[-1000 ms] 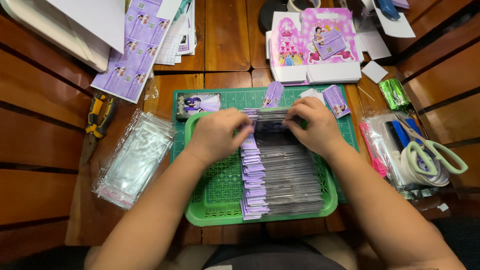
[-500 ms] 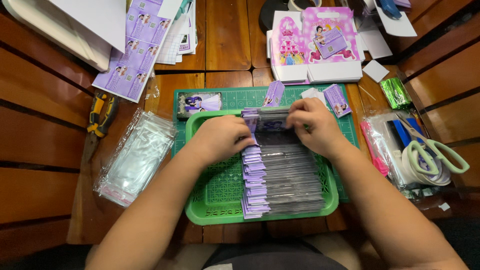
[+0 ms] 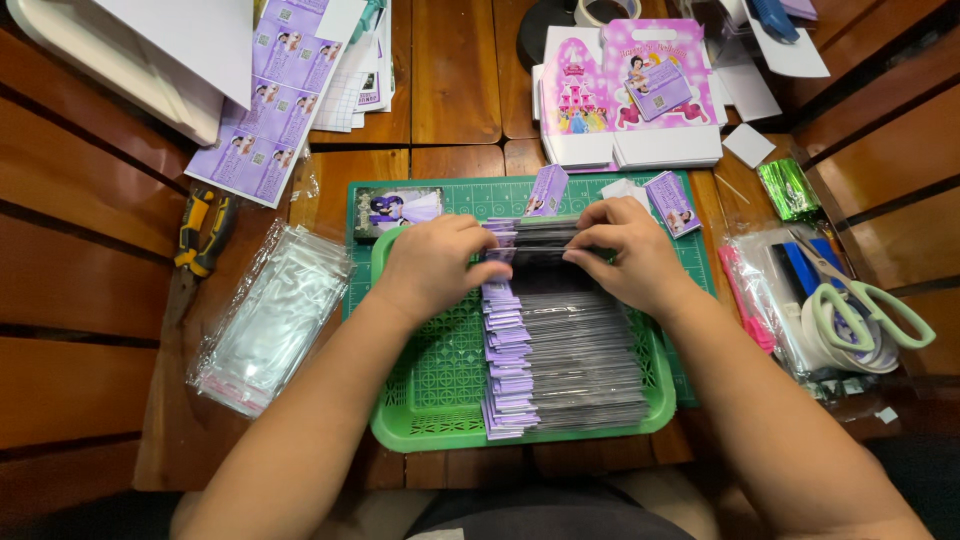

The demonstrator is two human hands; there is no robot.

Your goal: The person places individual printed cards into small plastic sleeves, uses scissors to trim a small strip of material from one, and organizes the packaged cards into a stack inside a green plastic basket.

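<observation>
A green plastic basket (image 3: 420, 385) sits in the middle of the brown wooden table (image 3: 455, 85), on a green cutting mat (image 3: 455, 192). A long row of small purple cards in clear plastic sleeves (image 3: 560, 360) already fills its right half, running from 12 o'clock down to 6 o'clock. The left hand (image 3: 435, 265) and the right hand (image 3: 625, 255) are both closed on the packets at the 12 o'clock end of the row, pinching them from each side. At 9 o'clock lies a pile of empty clear bags (image 3: 270, 320), and some loose purple cards (image 3: 670, 203) wait at 1 o'clock, so packing looks far along but not finished.
</observation>
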